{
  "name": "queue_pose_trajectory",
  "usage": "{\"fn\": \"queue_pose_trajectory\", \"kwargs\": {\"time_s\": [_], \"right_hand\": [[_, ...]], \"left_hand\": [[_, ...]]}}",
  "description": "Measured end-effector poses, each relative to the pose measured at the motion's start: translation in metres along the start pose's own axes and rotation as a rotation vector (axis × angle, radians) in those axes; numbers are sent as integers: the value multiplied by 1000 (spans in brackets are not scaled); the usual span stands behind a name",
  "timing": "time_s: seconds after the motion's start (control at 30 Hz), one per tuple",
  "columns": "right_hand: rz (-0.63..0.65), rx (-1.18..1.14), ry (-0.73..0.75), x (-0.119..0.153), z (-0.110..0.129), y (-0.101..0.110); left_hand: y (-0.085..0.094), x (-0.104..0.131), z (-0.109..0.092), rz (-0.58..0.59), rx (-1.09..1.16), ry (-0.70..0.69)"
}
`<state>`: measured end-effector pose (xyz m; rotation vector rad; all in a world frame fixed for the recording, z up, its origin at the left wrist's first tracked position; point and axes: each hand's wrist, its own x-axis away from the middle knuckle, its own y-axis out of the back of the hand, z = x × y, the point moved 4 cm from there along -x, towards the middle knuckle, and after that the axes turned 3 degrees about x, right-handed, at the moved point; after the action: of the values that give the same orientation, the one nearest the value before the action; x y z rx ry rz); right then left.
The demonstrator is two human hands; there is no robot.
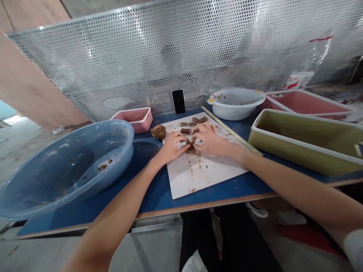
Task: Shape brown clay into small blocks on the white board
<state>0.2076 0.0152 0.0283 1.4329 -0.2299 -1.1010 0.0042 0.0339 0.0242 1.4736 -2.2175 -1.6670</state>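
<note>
Over a white board [187, 181], my left hand [174, 146] and my right hand [208, 139] meet fingertip to fingertip. Both pinch a small brown clay-like piece [191, 146], partly hidden by the fingers. Just beyond the hands lies a short brown block [185, 131] of the same look. Farther back on the board are several similar blocks [200, 119]. Brown crumbs dot the board around and below the hands. A rough brown lump [158, 131] sits at the board's left edge, near my left hand.
A large blue basin [68, 162] stands left, with a pink container [136, 118] behind it. A phone [178, 101] leans against the perforated metal screen [127, 56]. A wooden strip [232, 130], white basin [235, 109], green planter [306, 145], pink tray [309, 102] and plastic bottle [309, 62] are right.
</note>
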Motion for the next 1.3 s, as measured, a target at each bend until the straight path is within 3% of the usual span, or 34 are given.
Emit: {"fn": "queue_pose_trajectory", "kwargs": {"time_s": [0.4, 0.83, 1.3], "right_hand": [[31, -25, -17, 2, 2, 4], [155, -87, -64, 3, -7, 1], [150, -100, -54, 3, -11, -5]], "left_hand": [[-5, -2, 0, 22, 13, 30], [-12, -2, 9, 46, 56, 89], [-15, -2, 18, 32, 103, 96]]}}
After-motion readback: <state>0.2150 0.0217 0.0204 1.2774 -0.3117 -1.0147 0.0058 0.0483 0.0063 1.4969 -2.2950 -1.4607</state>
